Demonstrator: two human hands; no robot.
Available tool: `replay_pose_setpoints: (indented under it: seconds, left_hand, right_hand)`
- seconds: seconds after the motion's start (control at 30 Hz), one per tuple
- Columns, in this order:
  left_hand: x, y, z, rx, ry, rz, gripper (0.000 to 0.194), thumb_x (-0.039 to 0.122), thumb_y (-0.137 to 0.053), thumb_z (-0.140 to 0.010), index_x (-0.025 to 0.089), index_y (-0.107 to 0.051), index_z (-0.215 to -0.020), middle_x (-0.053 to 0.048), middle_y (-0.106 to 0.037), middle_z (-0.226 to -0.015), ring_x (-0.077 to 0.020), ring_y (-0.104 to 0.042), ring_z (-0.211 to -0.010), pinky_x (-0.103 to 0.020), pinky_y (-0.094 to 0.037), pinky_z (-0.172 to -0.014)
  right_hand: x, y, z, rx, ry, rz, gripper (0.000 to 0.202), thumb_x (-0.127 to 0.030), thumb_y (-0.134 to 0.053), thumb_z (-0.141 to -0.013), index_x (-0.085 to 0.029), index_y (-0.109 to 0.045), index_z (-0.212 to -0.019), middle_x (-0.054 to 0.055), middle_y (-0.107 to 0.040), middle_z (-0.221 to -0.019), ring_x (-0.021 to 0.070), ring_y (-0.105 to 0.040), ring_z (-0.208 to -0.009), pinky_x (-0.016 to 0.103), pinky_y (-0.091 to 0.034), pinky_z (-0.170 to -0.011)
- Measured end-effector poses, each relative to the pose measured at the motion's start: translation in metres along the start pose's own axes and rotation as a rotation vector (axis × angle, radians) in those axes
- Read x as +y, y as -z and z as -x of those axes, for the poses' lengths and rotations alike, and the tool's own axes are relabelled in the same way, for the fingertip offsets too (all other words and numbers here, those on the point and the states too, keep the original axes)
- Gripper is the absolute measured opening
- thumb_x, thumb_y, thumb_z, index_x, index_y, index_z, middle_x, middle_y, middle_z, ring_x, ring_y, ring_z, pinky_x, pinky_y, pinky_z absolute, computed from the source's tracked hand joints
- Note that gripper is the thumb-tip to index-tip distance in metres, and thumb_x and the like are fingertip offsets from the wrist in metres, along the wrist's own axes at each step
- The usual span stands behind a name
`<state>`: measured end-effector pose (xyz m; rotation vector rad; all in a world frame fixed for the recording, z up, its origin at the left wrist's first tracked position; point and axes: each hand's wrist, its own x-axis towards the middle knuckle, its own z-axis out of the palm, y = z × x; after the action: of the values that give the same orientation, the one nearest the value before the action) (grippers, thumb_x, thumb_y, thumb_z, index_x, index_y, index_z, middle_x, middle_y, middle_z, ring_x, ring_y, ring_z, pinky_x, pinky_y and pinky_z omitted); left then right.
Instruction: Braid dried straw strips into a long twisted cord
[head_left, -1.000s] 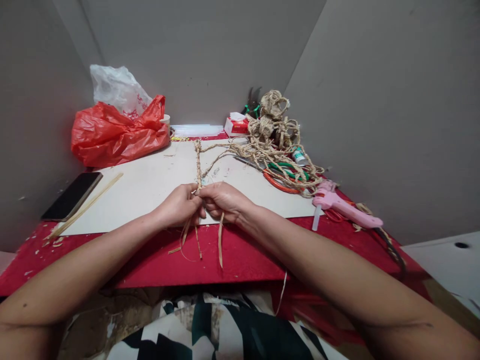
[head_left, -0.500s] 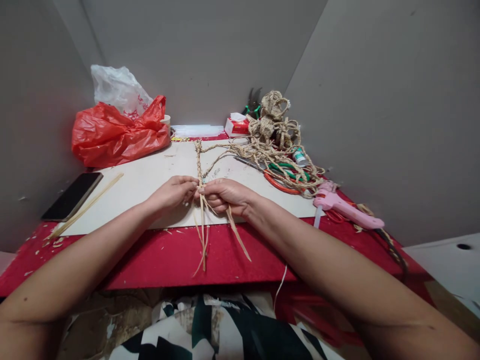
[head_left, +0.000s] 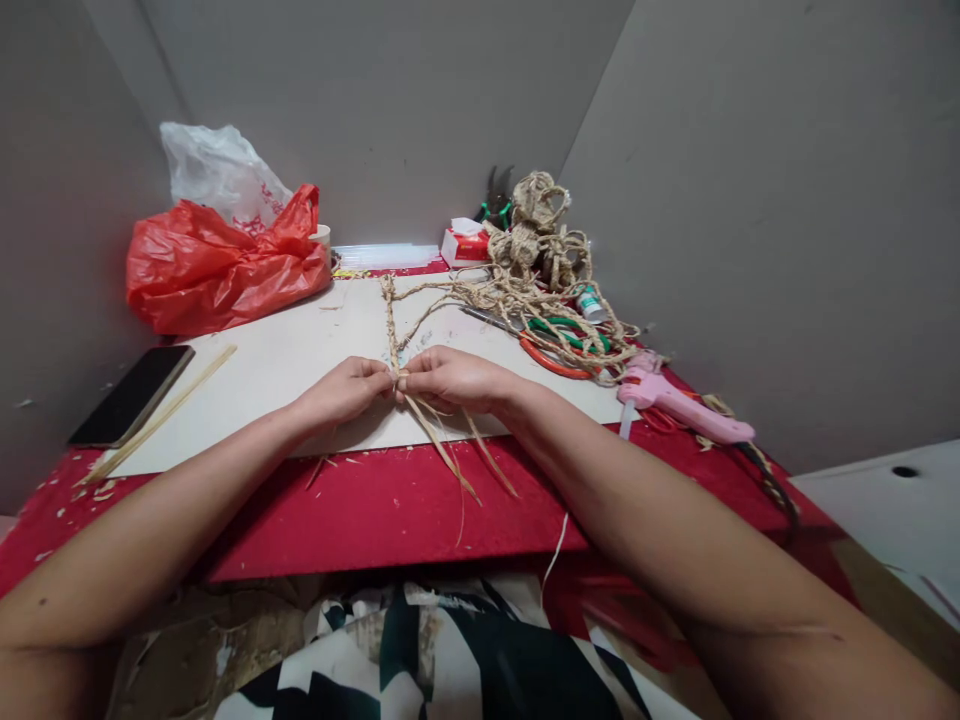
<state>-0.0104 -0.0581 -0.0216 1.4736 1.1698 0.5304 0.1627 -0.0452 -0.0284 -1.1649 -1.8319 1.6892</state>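
A braided straw cord [head_left: 391, 325] runs down the middle of the white board [head_left: 315, 340] toward me. At its near end, my left hand [head_left: 349, 388] pinches the braid from the left. Close against it, my right hand [head_left: 450, 380] grips the same end from the right, thumb and forefinger together. Loose straw strands [head_left: 446, 455] fan out below my fingers over the red table covering [head_left: 337, 530], slanting to the right. The exact crossing of the strands is hidden behind my fingertips.
A heap of braided cord [head_left: 536, 265] lies at the back right, over red-handled scissors [head_left: 555, 360]. A pink glue gun [head_left: 686, 405] rests at the right edge. On the left are a red plastic bag [head_left: 225, 265], a phone [head_left: 133, 395] and flat straw strips [head_left: 165, 415].
The loose strands have swung from hanging straight down to slanting right. My right hand's fingers have opened out somewhat from their curl, and both hands stay at the braid's end.
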Motion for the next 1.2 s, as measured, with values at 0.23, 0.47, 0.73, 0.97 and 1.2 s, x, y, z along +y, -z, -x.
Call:
replay_pose_setpoints:
  seconds: [0.23, 0.47, 0.73, 0.97, 1.2]
  left_hand:
    - [0.0, -0.002, 0.0, -0.049, 0.069, 0.158, 0.021, 0.023, -0.051, -0.081, 0.016, -0.051, -0.061, 0.008, -0.025, -0.042, -0.0032, -0.015, -0.035, -0.022, -0.007, -0.04]
    - [-0.001, -0.005, 0.001, 0.051, 0.037, 0.143, 0.023, 0.026, -0.056, -0.079, 0.016, -0.054, -0.059, 0.008, -0.026, -0.038, -0.0031, -0.016, -0.032, -0.024, -0.006, -0.039]
    - [-0.001, -0.01, 0.008, 0.009, 0.054, 0.383, 0.032, 0.022, -0.052, -0.077, 0.019, -0.032, -0.052, 0.009, -0.022, -0.042, -0.0024, -0.014, -0.034, -0.021, -0.006, -0.037]
    - [-0.007, -0.009, 0.008, -0.038, 0.031, 0.36, 0.025, 0.027, -0.06, -0.074, 0.017, -0.043, -0.057, 0.01, -0.026, -0.04, -0.0024, -0.016, -0.033, -0.021, -0.005, -0.037]
    - [-0.003, -0.002, 0.008, -0.042, 0.031, 0.358, 0.017, 0.026, -0.062, -0.073, 0.014, -0.054, -0.065, 0.007, -0.037, -0.041, -0.0029, -0.022, -0.034, -0.021, -0.008, -0.038]
  right_hand:
    - [-0.012, -0.004, 0.009, 0.153, 0.089, 0.45, 0.023, -0.022, -0.051, -0.081, -0.011, -0.059, -0.063, -0.005, -0.039, -0.05, 0.0052, -0.029, -0.047, 0.02, -0.021, -0.046]
    - [-0.018, 0.006, 0.017, 0.138, 0.128, 0.514, 0.022, -0.018, -0.048, -0.08, -0.012, -0.065, -0.068, 0.001, -0.055, -0.059, 0.0094, -0.043, -0.055, 0.022, -0.03, -0.053]
    - [-0.018, -0.035, 0.018, 0.124, 0.221, 0.636, 0.022, -0.011, -0.045, -0.077, -0.014, -0.052, -0.056, 0.002, -0.051, -0.055, 0.0099, -0.039, -0.051, 0.024, -0.028, -0.052]
    - [-0.02, -0.038, 0.027, -0.036, 0.314, 0.715, 0.021, -0.012, -0.044, -0.079, -0.015, -0.048, -0.059, 0.002, -0.053, -0.059, 0.0091, -0.041, -0.053, 0.023, -0.032, -0.054]
    - [-0.03, -0.011, 0.028, 0.121, 0.199, 0.123, 0.036, -0.039, -0.045, -0.09, -0.014, -0.057, -0.067, -0.002, -0.048, -0.046, 0.008, -0.046, -0.04, 0.019, -0.037, -0.042]
